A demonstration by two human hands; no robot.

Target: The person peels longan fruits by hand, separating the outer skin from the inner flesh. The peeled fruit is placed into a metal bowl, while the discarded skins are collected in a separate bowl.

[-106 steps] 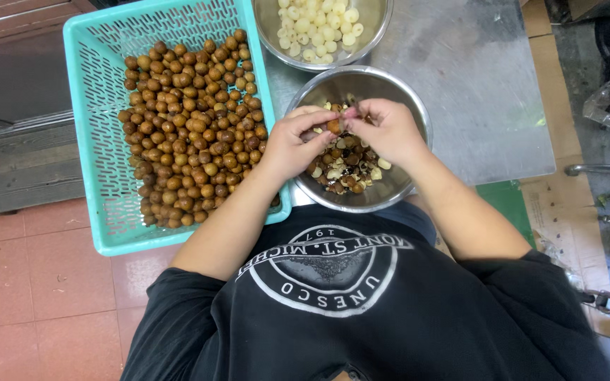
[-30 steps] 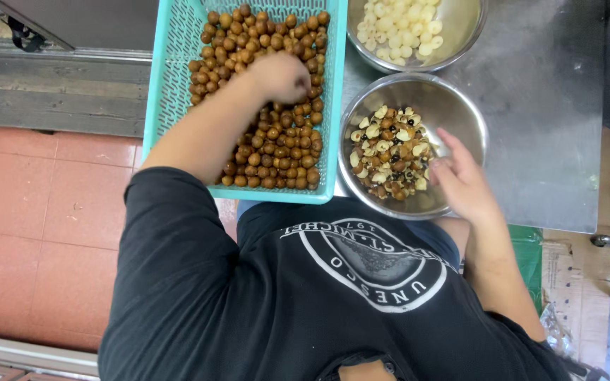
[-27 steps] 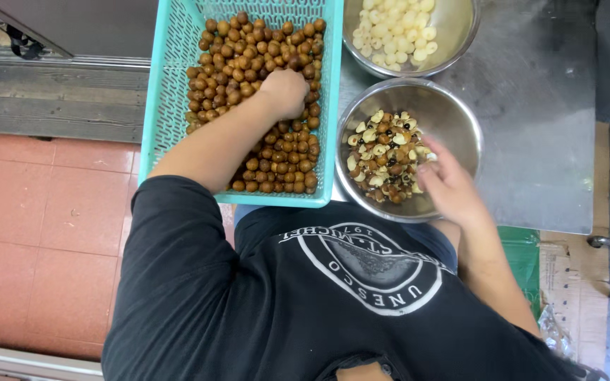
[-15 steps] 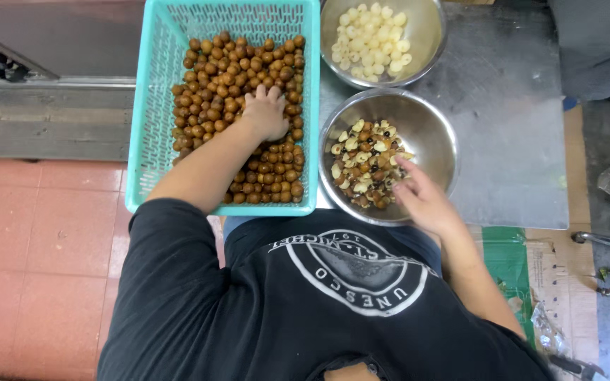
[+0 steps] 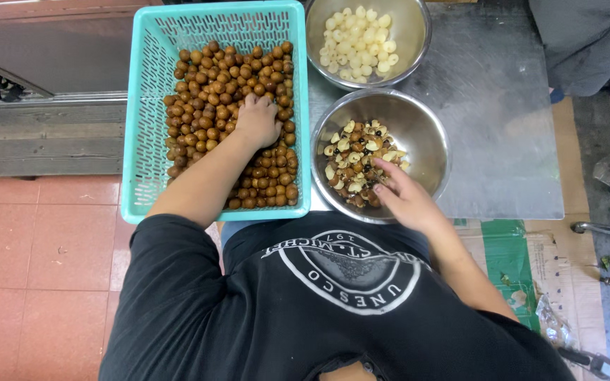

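The brown fruits [image 5: 213, 99] lie heaped in a teal basket [image 5: 142, 120] on the steel table [image 5: 503, 106]. The left hand [image 5: 257, 121] rests palm down on the heap near its middle, fingers curled into the fruits; whether it has closed on one I cannot tell, since the fingertips are buried. The right hand [image 5: 405, 197] hangs over the near rim of the shell bowl [image 5: 425, 130], fingers loosely spread above the husks and seeds [image 5: 358, 162], holding nothing that I can see. To my eye this is the picking-up step of peeling: the left hand needs to close on a single fruit and bring it over the shell bowl to meet the right hand. Peeled white flesh [image 5: 358, 39] sits in the far bowl [image 5: 411, 21], just beyond.
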